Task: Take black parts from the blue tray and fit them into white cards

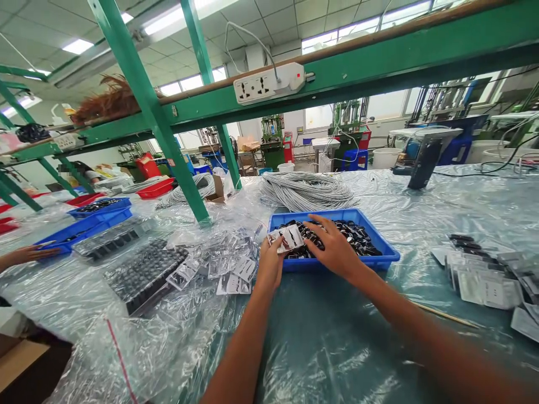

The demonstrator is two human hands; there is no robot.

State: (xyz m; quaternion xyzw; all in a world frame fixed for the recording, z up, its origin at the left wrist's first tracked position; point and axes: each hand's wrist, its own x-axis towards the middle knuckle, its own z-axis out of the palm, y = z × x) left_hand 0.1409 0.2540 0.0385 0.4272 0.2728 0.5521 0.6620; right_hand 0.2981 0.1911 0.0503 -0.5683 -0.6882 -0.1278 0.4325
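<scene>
My left hand point(270, 261) is closed on a small white printed packet point(287, 238), held over the near left corner of a blue tray point(385, 257). The tray holds many small black parts point(357, 238). Above these parts my right hand point(332, 244) is open, its fingers spread and bent near the packet's right edge. No object shows in it. Left of the tray lies a loose pile of similar flat packets point(236, 269), some in clear plastic.
Dark moulded trays point(143, 269) lie at left, near a co-worker's hand point(29, 255) at another blue tray point(67, 241). Stacked filled packets point(484, 275) and a thin stick point(446, 316) are at right. Behind are a grey cable coil point(307, 191) and green frame post point(177, 163).
</scene>
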